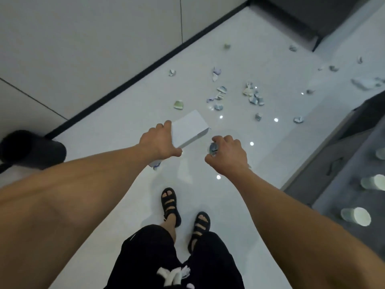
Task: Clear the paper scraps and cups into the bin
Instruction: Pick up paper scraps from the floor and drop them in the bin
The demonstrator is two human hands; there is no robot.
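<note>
1. With the left hand [160, 140], at frame centre, curled round the near edge of the white folded sheet [189, 128], hold that sheet level as a scoop.
2. With the right hand [226, 155], just to the right, pinching a small blue scrap [214, 148] in curled fingers, grip tight until over the bin.
3. Gather the paper scraps [253, 94], scattered on the floor [229, 195] toward the upper right, in clusters rather than singly.
4. Leave the cups [356, 215], on the grey surface at the right edge, for afterwards.
5. Turn toward the dark bin [33, 150], seemingly that at the left edge; release low, straight in.
</note>
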